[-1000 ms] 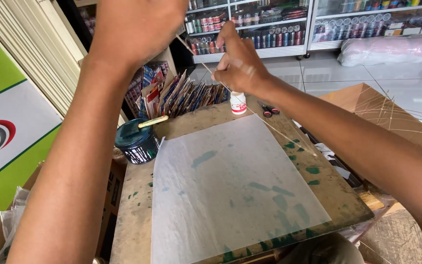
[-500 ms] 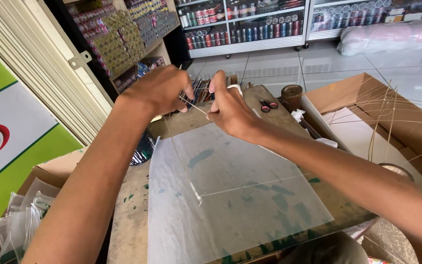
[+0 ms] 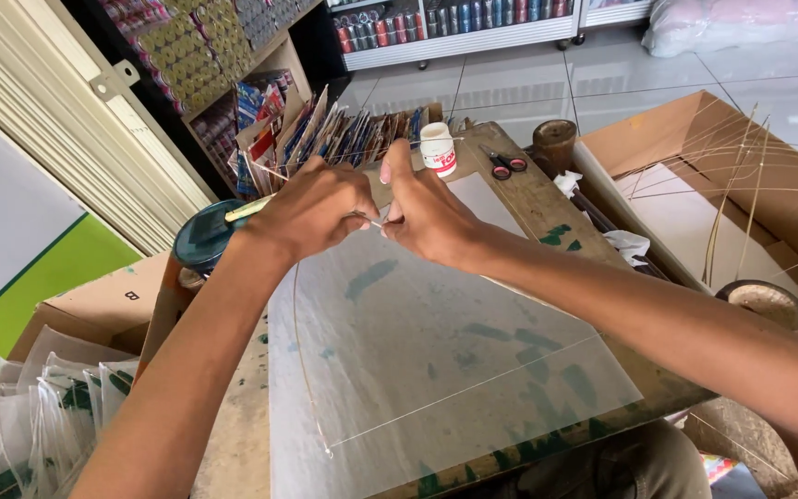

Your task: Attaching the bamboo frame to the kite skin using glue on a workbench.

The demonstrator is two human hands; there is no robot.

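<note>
While your hands meet at the far edge of the sheet (image 3: 436, 370), both pinch one thin stick (image 3: 373, 222) between them. Left hand (image 3: 311, 211) is curled shut w/ fingertips on the stick's left end; right hand (image 3: 427, 214) is closed on the other end, thumb sticking up. The short bit of stick shows only in the gap btwn the two hands, just above the sheet's top edge.

Sheet is translucent, pale, lying flat on a wooden board (image 3: 528, 199) w/ green paint smears showing through it. A thin curved spar (image 3: 299, 351) runs down the sheet's left side from under your left hand, and a straight one (image 3: 473, 388) crosses the lower part toward the right edge.

Just left of your left wrist sits a dark teal tin (image 3: 203, 238) w/ a brush handle (image 3: 249, 209) across its top. Beyond your right hand, near the board's far edge: small white glue bottle (image 3: 437, 150), then scissors (image 3: 506, 164) w/ red handles, then a brown spool (image 3: 555, 143). Packets (image 3: 344, 134) stand in a row behind the board. Cardboard box (image 3: 695, 157) at right holds more thin sticks (image 3: 741, 185). Clear bags (image 3: 39, 416) lie at lower left.
</note>
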